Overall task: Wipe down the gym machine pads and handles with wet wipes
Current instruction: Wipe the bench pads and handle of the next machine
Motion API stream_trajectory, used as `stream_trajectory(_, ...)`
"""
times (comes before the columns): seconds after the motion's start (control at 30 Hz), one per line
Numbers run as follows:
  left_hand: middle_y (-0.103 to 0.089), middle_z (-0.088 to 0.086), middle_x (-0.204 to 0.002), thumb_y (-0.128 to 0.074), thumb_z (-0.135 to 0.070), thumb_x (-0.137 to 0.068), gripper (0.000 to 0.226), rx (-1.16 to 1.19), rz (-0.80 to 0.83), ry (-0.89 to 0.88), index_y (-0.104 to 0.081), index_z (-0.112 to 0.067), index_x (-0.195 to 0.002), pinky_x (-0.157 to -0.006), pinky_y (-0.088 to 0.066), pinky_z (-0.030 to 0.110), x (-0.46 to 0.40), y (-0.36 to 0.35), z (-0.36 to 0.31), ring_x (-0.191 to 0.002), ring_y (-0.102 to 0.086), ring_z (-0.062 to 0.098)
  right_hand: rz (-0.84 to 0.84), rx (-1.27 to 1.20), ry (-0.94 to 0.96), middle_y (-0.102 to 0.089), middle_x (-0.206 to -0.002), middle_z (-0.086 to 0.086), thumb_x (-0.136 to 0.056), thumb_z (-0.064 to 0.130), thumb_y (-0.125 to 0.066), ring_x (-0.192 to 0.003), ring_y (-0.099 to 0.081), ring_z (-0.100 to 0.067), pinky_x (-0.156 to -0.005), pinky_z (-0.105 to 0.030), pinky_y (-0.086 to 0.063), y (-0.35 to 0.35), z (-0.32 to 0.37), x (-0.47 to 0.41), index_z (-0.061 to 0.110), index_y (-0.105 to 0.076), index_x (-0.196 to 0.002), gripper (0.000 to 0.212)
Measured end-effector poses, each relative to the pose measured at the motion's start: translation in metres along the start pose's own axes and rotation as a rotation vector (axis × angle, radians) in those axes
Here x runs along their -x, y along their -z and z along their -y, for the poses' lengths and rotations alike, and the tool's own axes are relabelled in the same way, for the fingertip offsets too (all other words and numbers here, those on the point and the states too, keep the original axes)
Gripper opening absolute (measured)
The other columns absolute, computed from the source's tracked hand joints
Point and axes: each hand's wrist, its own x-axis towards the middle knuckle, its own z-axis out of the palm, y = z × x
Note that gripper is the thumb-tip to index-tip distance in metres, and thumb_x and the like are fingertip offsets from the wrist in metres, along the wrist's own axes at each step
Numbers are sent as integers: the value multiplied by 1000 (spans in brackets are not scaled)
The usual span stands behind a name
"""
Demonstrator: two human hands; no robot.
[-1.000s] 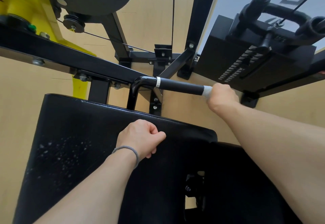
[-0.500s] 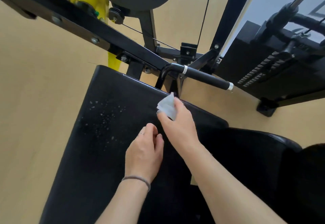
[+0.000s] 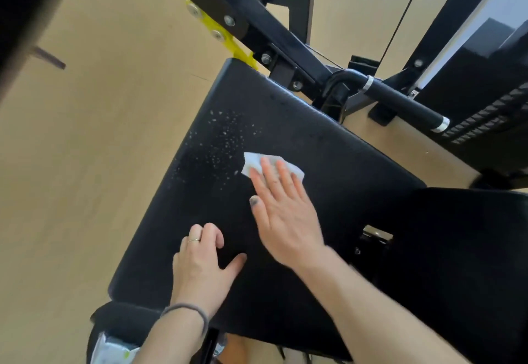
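Observation:
A large black pad (image 3: pixel 328 163) of the gym machine fills the middle of the view, with pale specks on its left part. My right hand (image 3: pixel 281 209) lies flat on it, fingers straight, pressing a white wet wipe (image 3: pixel 254 162) against the pad just right of the specks. My left hand (image 3: pixel 203 266) rests on the pad nearer to me, fingers loosely bent, holding nothing. The black handle (image 3: pixel 400 100) with silver end rings sticks out beyond the pad's far edge, untouched.
Black frame bars (image 3: pixel 257 20) and yellow brackets (image 3: pixel 228 40) cross above the pad. A weight stack (image 3: pixel 485 123) stands at the right. A second black pad (image 3: pixel 463 249) lies to the right. A wipes packet (image 3: pixel 114 349) shows at the bottom left. Tan floor surrounds all.
My right hand left the handle, brought the wipe over and now presses it flat on the pad. My left hand uncurled and settled on the pad. The view swung left.

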Motion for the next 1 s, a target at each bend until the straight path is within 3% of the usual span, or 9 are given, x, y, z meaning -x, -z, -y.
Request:
stream_trajectory(0.07, -35, -15, -88, -76, -53, -76, 49, 24, 1, -26, -31, -35, -78, -73, -36, 31, 0, 0, 4, -80, -41, 7, -112, 72, -34, -6, -171, -1, -107, 38, -14, -157, 2, -21, -128, -41, -2, 5, -24, -17, 21, -13, -162, 58)
stream_trajectory(0.2, -34, -15, -88, -76, -54, -77, 50, 34, -37, -42, -30, -34, -77, -74, -34, 30, 0, -4, 6, -81, -40, 7, -167, -129, -394, 8, -171, 1, -107, 39, -8, -156, 15, -15, -127, -38, 7, 19, -42, -58, 20, 1, -163, 59)
stream_trajectory(0.27, -34, -16, -88, -76, -53, -77, 49, 38, -43, -60, -30, -34, -78, -73, -33, 30, 1, -5, 7, -81, -40, 9, -206, -140, -325, 3, -171, -1, -108, 35, -11, -156, 11, -17, -127, -37, 6, 6, -12, -43, 17, -5, -163, 58)
stream_trajectory(0.37, -33, -16, -88, -76, -50, -78, 45, 29, -59, -82, -36, -32, -82, -71, -30, 29, 1, -7, 10, -80, -39, 10, -43, -172, -79, 9, -169, 8, -108, 37, -5, -153, 20, -6, -126, -33, 9, -23, 40, 28, 24, -5, -162, 55)
stream_trajectory(0.5, -36, -16, -97, -76, -47, -79, 43, 34, -19, -164, -38, -34, -95, -80, -37, 28, 5, 3, 14, -93, -46, 11, 15, -81, 22, 15, -166, 16, -106, 42, -1, -149, 25, 2, -125, -32, 8, -28, 31, 60, 31, -1, -159, 54)
stream_trajectory(0.67, -28, 3, -141, -80, -57, -67, 101, -131, -325, -21, -22, -29, -145, -110, -30, 51, 23, 18, 53, -129, -37, 34, -161, -185, -324, 6, -171, 5, -108, 35, -9, -155, 14, -11, -125, -31, 11, -10, 10, -22, 22, -2, -163, 56)
stream_trajectory(0.8, -10, 10, -163, -72, -79, -56, 135, 17, -191, 221, 5, -28, -155, -120, -13, 55, 12, 15, 82, -149, -12, 32, -165, -33, 38, -10, -170, -2, -108, 29, -18, -157, -3, -19, -127, -36, 0, -51, 72, 34, 13, -18, -162, 56)
stream_trajectory(0.9, -7, 7, -163, -70, -81, -57, 137, 37, -166, 214, 11, -28, -154, -120, -10, 53, 11, 8, 89, -150, -9, 29, -2, -41, 229, -2, -169, 7, -110, 39, -9, -155, 11, -9, -125, -34, 2, -70, 80, 89, 22, -17, -161, 54)
stream_trajectory(1.0, 0, 3, -163, -73, -80, -55, 142, 51, -135, 216, 19, -30, -152, -120, -5, 51, 10, 9, 91, -150, -2, 26, -52, 79, 258, -13, -169, 3, -109, 34, -19, -157, 0, -12, -127, -35, -4, -53, 49, 60, 19, -22, -161, 54)
